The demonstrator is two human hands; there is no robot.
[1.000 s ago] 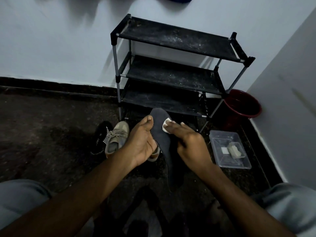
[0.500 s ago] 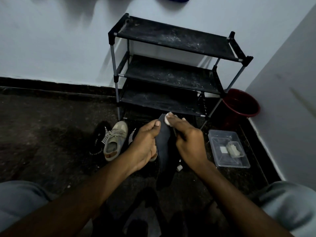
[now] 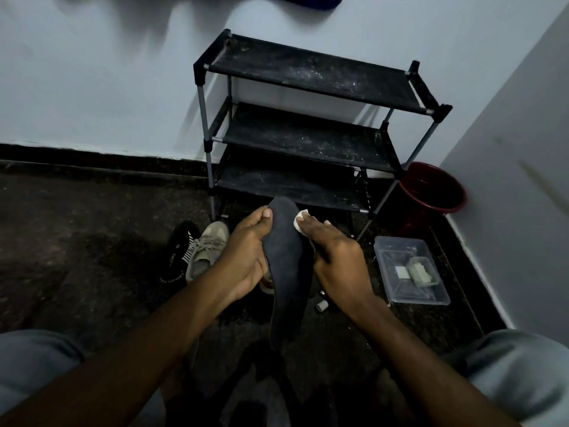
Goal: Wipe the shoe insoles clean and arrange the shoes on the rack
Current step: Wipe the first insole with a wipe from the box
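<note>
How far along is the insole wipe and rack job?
Done: nothing visibly finished; all three shelves of the rack hold no shoes. In hand: the left hand grips a dark insole while the right hand holds a white pad against its top edge. Left: a tan shoe and a black shoe lie on the floor, not yet racked.

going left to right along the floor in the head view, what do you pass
black shoe → beige sneaker → left hand → dark insole → right hand → clear plastic box
</note>
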